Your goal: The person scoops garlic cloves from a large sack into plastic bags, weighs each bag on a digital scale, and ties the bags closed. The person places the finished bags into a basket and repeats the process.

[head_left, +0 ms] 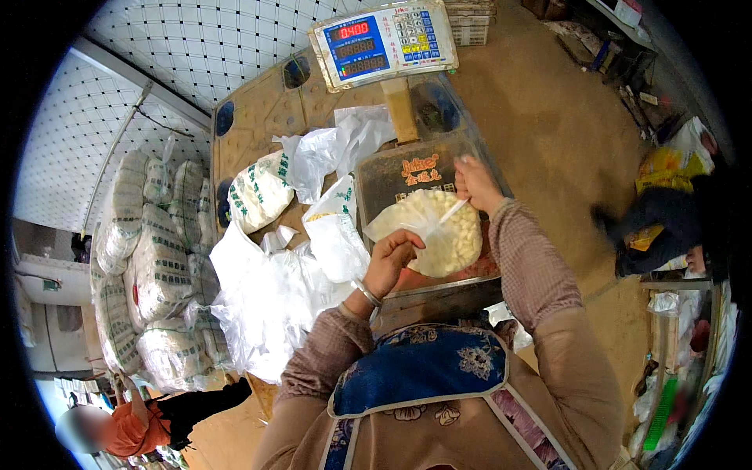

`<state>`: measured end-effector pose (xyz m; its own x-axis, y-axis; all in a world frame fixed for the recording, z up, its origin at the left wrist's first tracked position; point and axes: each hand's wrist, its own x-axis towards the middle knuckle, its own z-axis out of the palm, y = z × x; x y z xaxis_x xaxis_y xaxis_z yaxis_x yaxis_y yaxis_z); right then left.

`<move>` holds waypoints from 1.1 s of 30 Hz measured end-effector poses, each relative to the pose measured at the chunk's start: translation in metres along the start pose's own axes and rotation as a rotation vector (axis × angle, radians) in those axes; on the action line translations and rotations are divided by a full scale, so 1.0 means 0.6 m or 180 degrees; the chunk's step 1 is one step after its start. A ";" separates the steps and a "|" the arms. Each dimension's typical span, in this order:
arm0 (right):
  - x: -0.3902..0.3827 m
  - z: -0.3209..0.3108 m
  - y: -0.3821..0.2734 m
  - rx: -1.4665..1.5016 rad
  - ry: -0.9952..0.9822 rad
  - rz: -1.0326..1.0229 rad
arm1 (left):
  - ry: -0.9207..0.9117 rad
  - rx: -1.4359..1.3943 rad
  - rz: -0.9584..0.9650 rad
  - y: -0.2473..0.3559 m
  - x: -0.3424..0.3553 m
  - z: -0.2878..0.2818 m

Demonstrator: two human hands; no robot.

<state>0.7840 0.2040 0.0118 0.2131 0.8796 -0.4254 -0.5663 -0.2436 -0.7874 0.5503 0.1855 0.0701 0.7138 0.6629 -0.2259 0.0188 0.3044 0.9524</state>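
Observation:
A clear plastic bag (462, 240) filled with small pale-yellow pieces, which look like peeled garlic cloves, rests over the platform (376, 172) of a weighing scale. My left hand (392, 260) is closed on the gathered plastic at the bag's left side. With fingers pinched, my right hand (476, 185) holds a twisted white end of the same bag at its upper right. The scale's display head (384, 43) stands on a post behind the platform, its red digits lit.
White plastic bags (262, 294) are heaped left of the scale, beside a white sack with green print (262, 190). Large stuffed sacks (160, 262) are stacked against the left wall. A person in orange (137, 427) is at lower left; another person in dark clothes (666, 223) is at right.

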 end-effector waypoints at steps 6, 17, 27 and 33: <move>-0.034 0.038 -0.052 -0.0496 -0.0249 -0.0355 | 0.0309 0.0878 0.0301 0.000 0.028 -0.011; -0.101 0.105 -0.065 -0.2790 -0.0728 -0.2144 | 0.0684 -0.0182 0.0143 0.041 0.099 0.023; -0.169 0.079 -0.041 -0.2530 -0.1031 -0.2003 | 0.0176 -0.0182 0.0289 0.037 0.063 0.014; -0.080 0.069 -0.004 -0.2015 -0.0921 -0.0840 | 0.0503 0.3218 0.2497 0.032 0.077 0.034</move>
<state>0.7419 0.1794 0.0526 0.0109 0.9926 -0.1209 0.0603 -0.1213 -0.9908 0.5979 0.2078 0.0821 0.6863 0.5224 0.5061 0.2028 -0.8056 0.5566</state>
